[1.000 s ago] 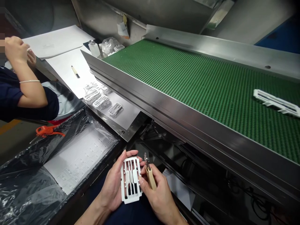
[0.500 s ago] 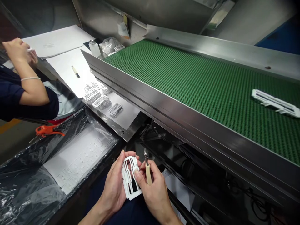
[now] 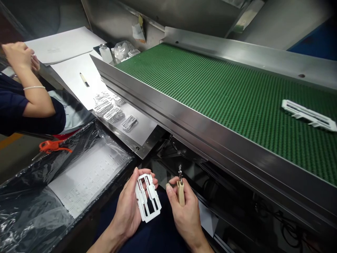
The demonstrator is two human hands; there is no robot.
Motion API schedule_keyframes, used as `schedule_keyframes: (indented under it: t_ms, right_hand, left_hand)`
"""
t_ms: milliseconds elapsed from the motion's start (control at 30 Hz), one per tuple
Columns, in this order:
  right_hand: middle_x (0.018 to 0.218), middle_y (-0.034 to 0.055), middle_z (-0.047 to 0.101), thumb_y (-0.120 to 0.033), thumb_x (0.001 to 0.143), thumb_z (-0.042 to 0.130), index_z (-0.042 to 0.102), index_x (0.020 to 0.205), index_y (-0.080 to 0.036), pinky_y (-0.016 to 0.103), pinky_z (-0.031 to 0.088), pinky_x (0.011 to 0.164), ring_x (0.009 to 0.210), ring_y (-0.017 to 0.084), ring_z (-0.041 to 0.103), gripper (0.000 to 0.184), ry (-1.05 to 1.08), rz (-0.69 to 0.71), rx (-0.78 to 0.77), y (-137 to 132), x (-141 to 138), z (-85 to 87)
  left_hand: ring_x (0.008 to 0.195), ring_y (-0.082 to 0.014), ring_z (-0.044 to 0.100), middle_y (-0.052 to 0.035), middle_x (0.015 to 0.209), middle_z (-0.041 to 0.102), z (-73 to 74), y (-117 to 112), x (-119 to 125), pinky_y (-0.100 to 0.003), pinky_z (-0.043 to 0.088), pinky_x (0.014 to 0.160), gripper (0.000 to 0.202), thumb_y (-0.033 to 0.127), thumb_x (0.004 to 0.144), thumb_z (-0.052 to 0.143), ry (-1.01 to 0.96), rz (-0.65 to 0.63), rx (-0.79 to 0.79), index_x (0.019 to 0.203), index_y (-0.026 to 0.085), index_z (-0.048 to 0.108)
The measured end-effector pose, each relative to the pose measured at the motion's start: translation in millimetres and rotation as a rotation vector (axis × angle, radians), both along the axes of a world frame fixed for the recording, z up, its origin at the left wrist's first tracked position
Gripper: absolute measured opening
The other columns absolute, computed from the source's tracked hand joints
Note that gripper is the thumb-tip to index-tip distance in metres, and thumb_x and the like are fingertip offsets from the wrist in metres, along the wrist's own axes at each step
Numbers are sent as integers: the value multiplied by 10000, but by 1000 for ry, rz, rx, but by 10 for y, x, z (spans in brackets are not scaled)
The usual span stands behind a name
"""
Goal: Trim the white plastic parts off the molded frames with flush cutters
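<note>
In the head view, low in the middle of the frame, my left hand (image 3: 129, 211) is clamped on a white plastic frame (image 3: 147, 197), thumb across its top edge and fingers curled behind, so the slotted face tilts toward me. Just to its right, my right hand (image 3: 185, 211) is closed around the tan handle of a small trimming tool (image 3: 180, 188), whose metal tip points up and stands apart from the frame, with a gap between them. I judge the piece to be mid-check: it is out of the flow and in my grip, but not laid with the others. To the lower left, a plastic-lined box (image 3: 26, 196) holds a white sheet with small parts on it. Above it, toward the centre left, several similar white pieces (image 3: 113, 114) lie in a row on a white sheet on the steel ledge. Filling the right and upper part of the frame, the green conveyor belt (image 3: 210, 91) carries one more white moulded part (image 3: 308, 115) at its far right, untouched, so work remains. At the upper left, another person's hand (image 3: 18, 56) is raised, beside paper sheets with a pen (image 3: 84, 80); orange-handled pliers (image 3: 51, 147) lie at the left edge.
</note>
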State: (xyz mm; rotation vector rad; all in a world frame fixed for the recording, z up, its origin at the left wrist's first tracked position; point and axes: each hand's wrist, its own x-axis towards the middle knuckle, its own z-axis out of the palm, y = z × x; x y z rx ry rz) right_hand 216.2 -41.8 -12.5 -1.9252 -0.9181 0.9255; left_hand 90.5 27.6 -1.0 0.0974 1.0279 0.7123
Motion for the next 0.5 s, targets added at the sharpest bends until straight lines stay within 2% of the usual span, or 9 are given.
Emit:
schedule_keyframes:
  t_ms: [67, 167, 300, 367, 500]
  right_hand:
    - [704, -24, 561, -375, 873, 552, 505, 865, -220, 215, 474, 595, 606, 125, 563, 162, 17, 3, -23, -17, -22, 42]
    - [794, 1, 604, -389, 794, 651, 505, 920, -226, 246, 495, 637, 678, 157, 599, 252, 2, 91, -48, -58, -102, 95]
    - [952, 36, 624, -285, 673, 756, 493, 1019, -236, 306, 515, 748, 828, 216, 626, 438, -174, 263, 88, -78, -208, 124]
    - [943, 46, 621, -247, 688, 737, 481, 1017, -227, 323, 526, 754, 847, 226, 629, 417, -274, 325, 158, -61, -232, 131]
    - [913, 74, 627, -225, 697, 701, 450, 1048, -205, 364, 546, 723, 838, 248, 634, 432, -439, 365, 244, -14, -248, 134]
  left_hand:
    - [790, -173, 642, -78, 850, 694, -1, -2, -3, -275, 538, 785, 279, 386, 907, 505, -5, 3, 1, 945, 147, 645]
    - [767, -175, 635, -80, 840, 689, -12, -7, -8, -268, 539, 717, 291, 405, 904, 503, -8, 9, 4, 956, 150, 636]
    - [774, -187, 623, -82, 845, 676, -51, -17, -19, -302, 542, 704, 298, 417, 900, 504, -48, 29, 3, 973, 155, 627]
    - [818, -191, 622, -83, 877, 673, -69, -20, -25, -303, 541, 731, 281, 399, 901, 509, -78, 50, 11, 969, 156, 632]
    - [834, -187, 634, -71, 917, 677, -72, -15, -32, -302, 546, 751, 227, 351, 902, 517, -102, 72, 4, 955, 168, 640]
